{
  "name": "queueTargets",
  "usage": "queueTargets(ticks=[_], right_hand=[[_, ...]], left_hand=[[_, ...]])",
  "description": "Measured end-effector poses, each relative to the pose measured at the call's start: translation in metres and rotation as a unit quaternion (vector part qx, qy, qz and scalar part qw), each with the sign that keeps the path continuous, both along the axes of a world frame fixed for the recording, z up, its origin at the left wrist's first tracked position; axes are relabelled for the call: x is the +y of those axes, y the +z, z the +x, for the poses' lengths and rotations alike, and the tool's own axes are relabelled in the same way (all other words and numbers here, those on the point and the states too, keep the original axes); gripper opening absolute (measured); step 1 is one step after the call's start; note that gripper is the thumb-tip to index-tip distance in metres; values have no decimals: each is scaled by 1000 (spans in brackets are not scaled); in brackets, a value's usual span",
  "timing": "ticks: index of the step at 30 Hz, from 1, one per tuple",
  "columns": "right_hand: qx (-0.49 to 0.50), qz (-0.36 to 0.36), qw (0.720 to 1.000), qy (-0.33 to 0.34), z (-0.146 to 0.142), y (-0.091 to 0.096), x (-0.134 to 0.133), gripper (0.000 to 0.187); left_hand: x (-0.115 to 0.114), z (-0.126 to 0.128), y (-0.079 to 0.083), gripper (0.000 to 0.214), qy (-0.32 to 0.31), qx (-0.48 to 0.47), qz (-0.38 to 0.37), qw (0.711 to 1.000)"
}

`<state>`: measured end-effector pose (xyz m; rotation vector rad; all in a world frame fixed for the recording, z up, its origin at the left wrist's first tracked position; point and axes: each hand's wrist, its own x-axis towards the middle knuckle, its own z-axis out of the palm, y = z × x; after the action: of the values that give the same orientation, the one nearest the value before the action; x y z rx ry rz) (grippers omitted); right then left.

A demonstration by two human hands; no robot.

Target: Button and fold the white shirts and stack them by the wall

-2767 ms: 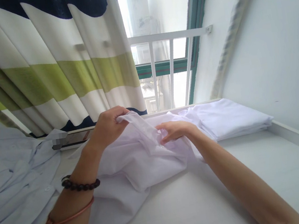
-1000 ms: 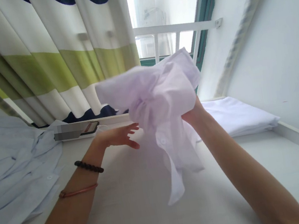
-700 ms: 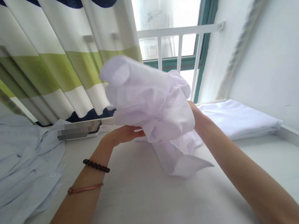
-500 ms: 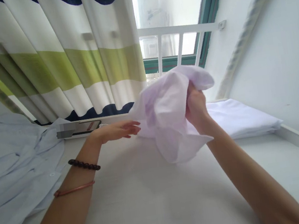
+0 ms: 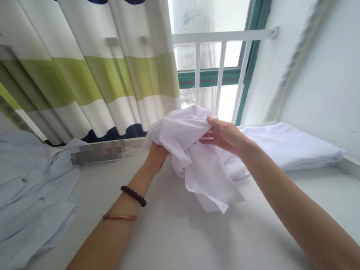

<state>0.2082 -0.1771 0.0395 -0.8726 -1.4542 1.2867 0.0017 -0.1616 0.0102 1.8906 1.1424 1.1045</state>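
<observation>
A crumpled white shirt [image 5: 198, 168] hangs bunched just above the white table [image 5: 189, 250], in front of the window. My left hand [image 5: 157, 153] grips its left side, fingers tucked into the cloth. My right hand [image 5: 225, 135] pinches the upper right of the bunch, thumb and fingers closed on the fabric. A loose corner of the shirt droops toward the tabletop. My left wrist wears a dark bead bracelet and a thin copper band.
A folded white garment [image 5: 289, 146] lies at the back right by the wall. A pale blue shirt [image 5: 17, 193] is spread out at the left. A phone [image 5: 98, 152] rests on the sill under the striped curtain [image 5: 91, 76].
The shirt was lifted off the table by my right hand and shaken in the air, then lowered. My left hand, which had let go and hovered open, has taken hold of it again.
</observation>
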Motion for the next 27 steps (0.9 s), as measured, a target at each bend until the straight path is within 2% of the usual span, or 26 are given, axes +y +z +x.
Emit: queueTargets(ticks=[2, 6, 9, 11, 12, 13, 15, 18, 20, 23, 24, 25, 27], right_hand=[[26, 18, 997, -76, 12, 4, 5, 27], [-9, 81, 969, -235, 47, 13, 14, 18], [-106, 143, 909, -377, 68, 15, 16, 19], [-164, 185, 870, -427, 73, 17, 12, 31], [-184, 201, 864, -422, 72, 18, 7, 45], [-197, 214, 871, -396, 69, 19, 2, 61], [-206, 223, 907, -292, 56, 20, -9, 83], [-200, 190, 953, -122, 32, 18, -19, 97], [-211, 156, 964, -40, 19, 13, -18, 89], [-286, 134, 948, 24, 12, 7, -12, 37], [-308, 136, 941, 30, 12, 7, -11, 22], [-317, 141, 937, 32, 13, 7, -10, 16], [-292, 160, 942, 34, 16, 10, -11, 17]], left_hand=[[12, -13, 1, 67, 47, -106, 45, 992], [24, -49, 17, 78, 101, -161, 64, 980], [14, -58, 31, 87, 35, -137, 75, 987], [2, -51, 38, 91, -31, -97, 86, 991], [-4, -46, 41, 92, -62, -73, 81, 992], [-10, -39, 43, 94, -91, -49, 68, 992], [-19, -27, 44, 95, -148, -7, 24, 989], [-26, -14, 43, 96, -221, 21, -39, 974], [-26, -13, 42, 97, -253, 26, -64, 965], [-19, -22, 37, 90, -256, 49, -88, 961], [-15, -27, 34, 86, -237, 74, -98, 964], [-10, -32, 30, 85, -209, 117, -108, 965], [0, -40, 19, 90, -142, 236, -118, 954]])
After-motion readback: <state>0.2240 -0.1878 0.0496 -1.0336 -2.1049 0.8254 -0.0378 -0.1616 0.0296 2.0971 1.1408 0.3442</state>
